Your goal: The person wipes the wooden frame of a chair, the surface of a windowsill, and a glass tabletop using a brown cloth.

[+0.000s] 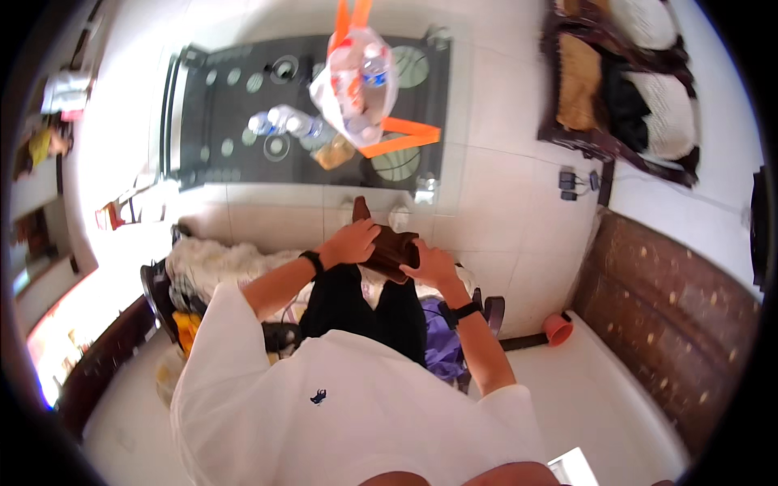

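Observation:
Above my lap I hold a brown, leather-looking bag or pouch (pixel 389 252); its exact kind is hard to tell. My left hand (pixel 352 240) grips its left side, where a brown flap or strap sticks up past the fingers. At the right end my right hand (pixel 430 264) has its thumb and fingers on the rim of a dark opening. What lies inside the opening cannot be seen. Both wrists wear black bands.
Ahead stands a glass-topped table (pixel 243 164) with several plastic bottles (pixel 285 121). A white bag with orange straps (pixel 364 91) holds more bottles. Purple fabric (pixel 442 340) lies beside my right leg. A red bucket (pixel 557 330) sits on the floor at right, near a wooden panel (pixel 662 322).

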Available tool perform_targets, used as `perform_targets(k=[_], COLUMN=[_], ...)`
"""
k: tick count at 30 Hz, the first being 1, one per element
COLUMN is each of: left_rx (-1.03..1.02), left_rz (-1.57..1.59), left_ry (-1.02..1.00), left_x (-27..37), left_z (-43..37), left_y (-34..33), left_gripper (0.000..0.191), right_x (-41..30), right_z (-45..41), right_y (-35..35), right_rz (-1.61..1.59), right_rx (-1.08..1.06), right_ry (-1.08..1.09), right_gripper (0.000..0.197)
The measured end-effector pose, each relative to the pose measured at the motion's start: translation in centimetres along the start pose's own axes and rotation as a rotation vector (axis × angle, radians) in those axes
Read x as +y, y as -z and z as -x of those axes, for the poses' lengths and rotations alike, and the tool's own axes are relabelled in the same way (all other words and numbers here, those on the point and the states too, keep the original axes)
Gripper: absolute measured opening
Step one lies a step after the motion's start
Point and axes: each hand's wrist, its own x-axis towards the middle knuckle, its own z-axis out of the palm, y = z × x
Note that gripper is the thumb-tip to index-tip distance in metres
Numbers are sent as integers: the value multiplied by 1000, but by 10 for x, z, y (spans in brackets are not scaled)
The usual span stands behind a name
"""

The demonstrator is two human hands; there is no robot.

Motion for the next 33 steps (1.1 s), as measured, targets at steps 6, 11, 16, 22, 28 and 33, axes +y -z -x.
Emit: perform_targets(k=[6,11,16,22,28,33], left_rx=[92,86,123,87,271,-84], left_rz=[-7,155,121,206,475,881], left_ry=[21,-71,-89,99,192,484], left_x=[68,106,168,214,224,235], left_z=[-3,-18,-65,-136,-220,-288], left_y=[42,36,-1,-64,-99,-101], left_gripper=[28,38,53,37,24,52], right_x=[63,98,215,294,328,319], right_z=[67,110,126,141,148,152], right_y=[17,40,37,75,116,165], right_rz=[82,-147,-226,-275,-600,-1110], right_rx=[-71,125,286,304,230,118], right_ry=[55,129,121,35,118,187], right_gripper=[49,30,34,44,19,12])
